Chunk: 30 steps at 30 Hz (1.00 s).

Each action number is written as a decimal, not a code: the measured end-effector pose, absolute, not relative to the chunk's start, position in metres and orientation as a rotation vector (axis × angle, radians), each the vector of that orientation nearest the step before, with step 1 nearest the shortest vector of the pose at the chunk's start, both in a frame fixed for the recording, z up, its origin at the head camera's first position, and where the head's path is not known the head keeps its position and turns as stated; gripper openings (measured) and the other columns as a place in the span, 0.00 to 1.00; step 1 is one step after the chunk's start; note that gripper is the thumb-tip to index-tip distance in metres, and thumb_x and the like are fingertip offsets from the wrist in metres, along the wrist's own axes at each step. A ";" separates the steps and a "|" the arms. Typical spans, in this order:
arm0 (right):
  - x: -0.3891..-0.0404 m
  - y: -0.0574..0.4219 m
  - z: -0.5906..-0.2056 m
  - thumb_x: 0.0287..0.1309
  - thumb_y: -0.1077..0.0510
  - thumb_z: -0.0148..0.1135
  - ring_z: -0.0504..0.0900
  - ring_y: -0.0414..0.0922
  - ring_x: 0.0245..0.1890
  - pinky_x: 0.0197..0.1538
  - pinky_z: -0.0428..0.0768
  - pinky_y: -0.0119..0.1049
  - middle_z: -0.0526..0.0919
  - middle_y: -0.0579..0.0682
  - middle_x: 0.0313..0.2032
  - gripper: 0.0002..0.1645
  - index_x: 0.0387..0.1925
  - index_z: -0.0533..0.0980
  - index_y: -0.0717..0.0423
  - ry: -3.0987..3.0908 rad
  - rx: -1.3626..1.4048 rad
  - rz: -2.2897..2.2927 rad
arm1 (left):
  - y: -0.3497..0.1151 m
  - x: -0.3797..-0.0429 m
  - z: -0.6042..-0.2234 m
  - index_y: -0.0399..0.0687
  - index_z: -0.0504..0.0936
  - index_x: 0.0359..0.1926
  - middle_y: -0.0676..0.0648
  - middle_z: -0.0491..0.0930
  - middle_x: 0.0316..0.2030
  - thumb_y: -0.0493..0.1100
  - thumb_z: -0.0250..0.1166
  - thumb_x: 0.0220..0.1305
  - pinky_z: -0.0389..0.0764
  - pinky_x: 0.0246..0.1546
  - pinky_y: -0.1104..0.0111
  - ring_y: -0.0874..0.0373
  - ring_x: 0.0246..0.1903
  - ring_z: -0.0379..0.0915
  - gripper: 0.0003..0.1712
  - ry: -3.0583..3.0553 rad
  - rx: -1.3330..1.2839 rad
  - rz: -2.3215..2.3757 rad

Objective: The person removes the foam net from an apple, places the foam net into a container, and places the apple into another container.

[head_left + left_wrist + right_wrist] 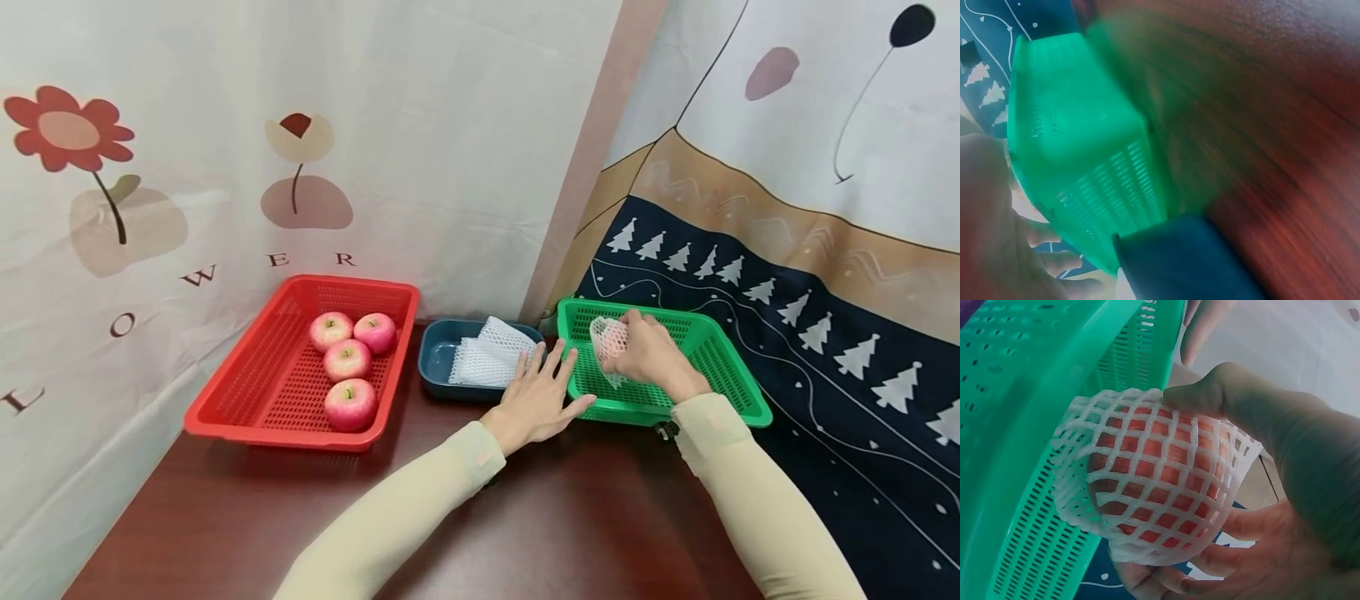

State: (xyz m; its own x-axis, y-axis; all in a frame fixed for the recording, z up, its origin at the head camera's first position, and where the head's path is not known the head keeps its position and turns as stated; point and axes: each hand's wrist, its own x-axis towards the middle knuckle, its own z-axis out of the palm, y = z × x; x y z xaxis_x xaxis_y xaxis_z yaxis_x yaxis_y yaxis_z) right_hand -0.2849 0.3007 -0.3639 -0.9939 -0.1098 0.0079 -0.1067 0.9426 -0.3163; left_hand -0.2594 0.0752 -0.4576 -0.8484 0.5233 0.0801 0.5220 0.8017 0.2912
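My right hand (651, 354) grips an apple (1154, 481) wrapped in a white foam net sleeve (1125, 434). Thumb and fingers curl round it in the right wrist view. In the head view this netted apple lies within the left part of the green basket (720, 354). My left hand (534, 398) has its fingers spread and holds nothing; it hovers between the blue tray and the green basket, fingertips near the tray's right rim. White foam nets (487, 358) lie in the blue tray (435, 367).
At the left stands a red basket (262, 375) with several bare apples (351, 405) along its right side. All the containers stand on a dark wooden table (480, 517). A printed curtain (450, 167) hangs right behind them.
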 end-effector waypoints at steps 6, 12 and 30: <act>-0.281 0.298 -0.365 0.63 0.48 0.84 0.82 0.67 0.55 0.56 0.89 0.65 0.79 0.74 0.62 0.55 0.79 0.67 0.69 3.104 -0.183 -0.508 | 0.068 -0.256 -0.454 0.55 0.50 0.97 0.44 0.43 0.98 0.78 0.42 0.90 0.50 0.96 0.38 0.35 0.96 0.43 0.52 3.000 0.905 0.483; -0.277 0.296 -0.367 0.63 0.48 0.83 0.81 0.68 0.57 0.57 0.88 0.66 0.78 0.74 0.64 0.55 0.80 0.67 0.69 3.121 -0.186 -0.529 | 0.058 -0.251 -0.449 0.56 0.54 0.96 0.42 0.47 0.97 0.77 0.44 0.90 0.53 0.95 0.38 0.36 0.96 0.45 0.50 3.024 0.926 0.477; -0.253 0.279 -0.375 0.64 0.48 0.80 0.77 0.70 0.67 0.66 0.81 0.69 0.80 0.70 0.70 0.55 0.85 0.67 0.62 3.192 -0.334 -0.721 | 0.014 -0.229 -0.439 0.57 0.61 0.94 0.42 0.59 0.93 0.77 0.50 0.88 0.56 0.93 0.33 0.38 0.92 0.57 0.49 3.063 0.923 0.528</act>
State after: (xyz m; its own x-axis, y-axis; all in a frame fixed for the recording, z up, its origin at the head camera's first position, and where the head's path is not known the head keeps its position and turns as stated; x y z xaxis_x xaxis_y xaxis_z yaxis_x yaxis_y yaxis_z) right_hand -0.2532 0.2786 -0.3750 -0.9686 -0.1636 0.1871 -0.2282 0.8838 -0.4084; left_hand -0.2288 0.0135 -0.4387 -0.8331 0.5201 0.1879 0.5530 0.7854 0.2781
